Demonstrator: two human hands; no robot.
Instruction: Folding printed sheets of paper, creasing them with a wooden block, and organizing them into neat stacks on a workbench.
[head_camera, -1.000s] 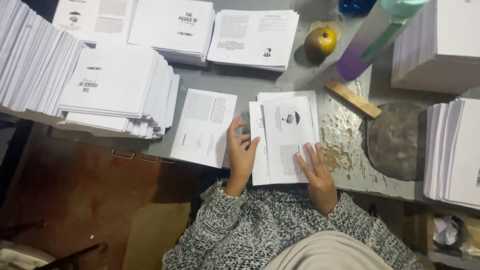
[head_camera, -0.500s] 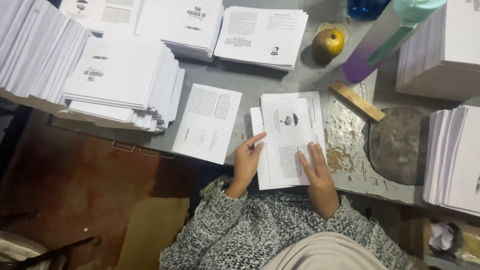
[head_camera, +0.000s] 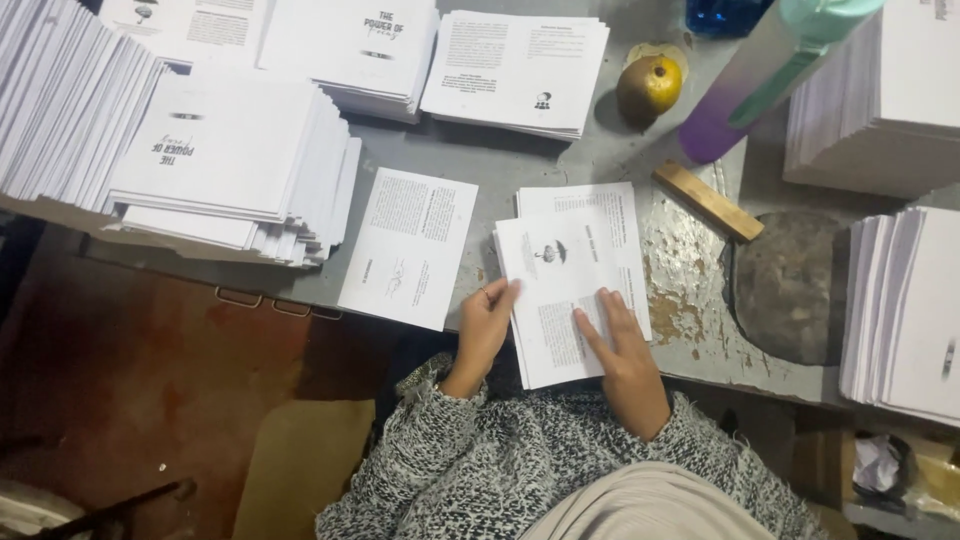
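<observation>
A small stack of printed white sheets (head_camera: 572, 270) lies on the grey table (head_camera: 520, 165) right in front of me. My left hand (head_camera: 484, 325) grips the stack's left edge, thumb and fingers curled around it. My right hand (head_camera: 622, 350) lies flat on the lower right of the top sheet, fingers spread and pointing up and left. To the left of the stack rests a single printed sheet (head_camera: 409, 246), apart from both hands. My sleeves are grey knit.
Tall piles of printed sheets stand at the far left (head_camera: 215, 165), along the back (head_camera: 515, 70) and on the right (head_camera: 905, 310). A yellow-brown fruit (head_camera: 648, 88), a purple bottle (head_camera: 760, 75), a wooden stick (head_camera: 708, 200) and a round dark stone (head_camera: 790, 285) sit to the right.
My left hand has shifted from the gap between the sheets onto the stack's left edge. The right hand stays pressed on the top sheet. The view has drifted slightly.
</observation>
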